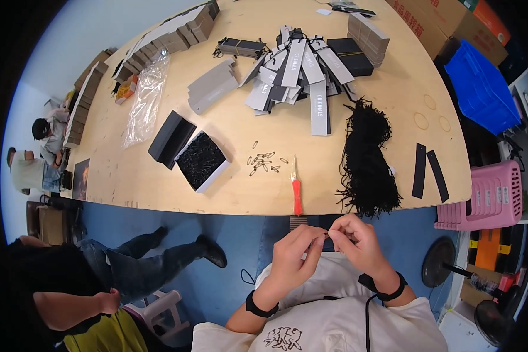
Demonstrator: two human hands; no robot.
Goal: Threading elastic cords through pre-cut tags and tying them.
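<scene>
Left fingers [315, 249] and right fingers [339, 237] pinch a tiny dark piece [327, 235] where they meet; brace both pinches close, clear of the black cords [366, 158] beyond the right fingers.

One red-handled tool [297, 193], two loose black strips [419, 171]

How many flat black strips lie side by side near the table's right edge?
2. The left strip lies to the right of the black cords; the right strip slants beside it, nearer the edge. Others may be hidden beneath the cords.
</scene>
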